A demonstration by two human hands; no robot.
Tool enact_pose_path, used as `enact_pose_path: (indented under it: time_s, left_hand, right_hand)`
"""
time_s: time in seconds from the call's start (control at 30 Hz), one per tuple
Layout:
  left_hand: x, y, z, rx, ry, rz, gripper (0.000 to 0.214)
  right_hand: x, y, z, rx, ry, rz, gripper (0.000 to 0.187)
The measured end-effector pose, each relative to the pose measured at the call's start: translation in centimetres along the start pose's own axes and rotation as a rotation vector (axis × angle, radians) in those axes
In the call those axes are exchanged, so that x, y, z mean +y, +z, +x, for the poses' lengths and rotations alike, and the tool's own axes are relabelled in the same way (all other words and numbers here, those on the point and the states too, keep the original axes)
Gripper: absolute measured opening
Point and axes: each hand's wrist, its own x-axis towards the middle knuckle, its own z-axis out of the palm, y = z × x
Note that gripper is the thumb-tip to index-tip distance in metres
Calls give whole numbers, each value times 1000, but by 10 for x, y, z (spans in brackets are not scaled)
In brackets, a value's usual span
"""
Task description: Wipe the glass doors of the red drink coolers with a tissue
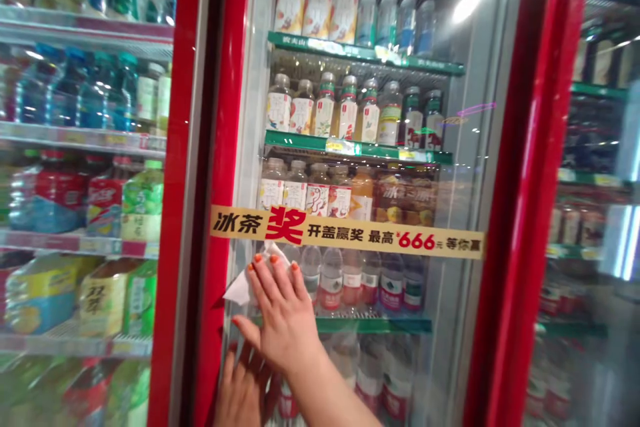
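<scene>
My right hand (283,313) lies spread on the glass door (453,293) of a drinks cooler, fingers pointing up, nails orange. Under its fingers it keeps a white paper tissue (239,289) pressed on the pane. The tissue's upper corner touches the lower edge of a yellow promotional strip (365,237) stuck across the door. Lower down, by the door's red left frame (233,73), my left hand (243,390) appears in shade with fingers stretched upward. My right hand and wrist partly cover it, and its contact with the door is hard to make out.
Behind the glass, bottles (345,107) stand in rows on shelves with green edges (360,147). To the left is another cooler section with bottles and multipacks (47,293). A red upright (540,213) separates a further cooler at right. Light reflections (467,5) show on the glass.
</scene>
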Motion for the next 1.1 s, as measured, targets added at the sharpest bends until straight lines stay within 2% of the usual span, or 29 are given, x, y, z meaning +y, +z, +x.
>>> enact_pose_path:
  time_s: [0.03,0.07,0.17,0.23,0.27,0.3,0.33,0.37,0.43,0.5,0.53,0.57,0.6,0.63,0.7,0.73,0.77,0.8,0.83,0.9,0.97,1.0,1.03,1.1]
  left_hand:
    - [0,0,1,-8,-1,8,62]
    - [0,-1,3,-23,0,22,63]
    - [1,-1,9,-50,7,70,71]
    - [3,-2,12,-40,19,78,73]
    - [5,-3,13,-28,14,69,72]
    - [7,-5,15,-18,-1,50,71]
    - [9,-8,18,-3,-30,28,69]
    - [11,-12,23,7,-49,9,67]
    - [13,-23,44,30,-38,-6,67]
    - [13,-38,82,66,27,7,73]
    - [12,-45,108,89,60,13,76]
    - [10,-51,136,112,76,12,78]
    - [7,-56,166,132,76,6,78]
    - [2,-59,194,138,80,0,78]
    - [-10,-60,242,102,78,2,78]
    - [-17,-57,259,70,75,14,78]
    - [-24,-53,271,36,81,31,78]
    - [-30,-47,277,7,92,50,78]
    - [-36,-42,280,-16,104,68,78]
    - [-42,-32,278,-44,129,91,79]
    - [-44,-28,273,-58,133,91,78]
    - [-44,-27,272,-62,128,86,78]
    - [-44,-28,271,-63,126,79,77]
    - [-42,-30,272,-68,123,71,78]
  right_hand:
    - [6,-3,-9,-1,13,-8,88]
    - [23,-8,-22,6,77,-27,86]
    - [108,-36,-57,75,476,-129,84]
    - [156,-52,-63,194,740,-179,82]
    - [167,-55,-59,239,820,-186,82]
    - [167,-55,-51,262,842,-184,81]
    - [157,-52,-41,251,798,-171,81]
    - [139,-46,-29,209,689,-147,81]
    - [93,-32,-7,72,343,-71,82]
    - [61,-26,6,-46,36,0,83]
    - [59,-27,7,-80,-25,13,82]
    - [68,-32,4,-89,-9,4,80]
    - [86,-40,-3,-71,79,-22,77]
    - [113,-51,-13,-28,227,-54,74]
    - [177,-78,-35,113,589,-116,72]
    - [207,-90,-44,187,754,-133,73]
    - [231,-99,-50,252,859,-157,76]
    - [245,-104,-52,303,931,-174,79]
    - [250,-103,-50,336,955,-190,80]
    - [226,-90,-35,345,901,-204,79]
    - [174,-69,-12,286,720,-196,74]
    - [147,-59,-1,230,579,-185,71]
    - [122,-53,7,167,368,-172,71]
    - [98,-51,11,89,149,-156,67]
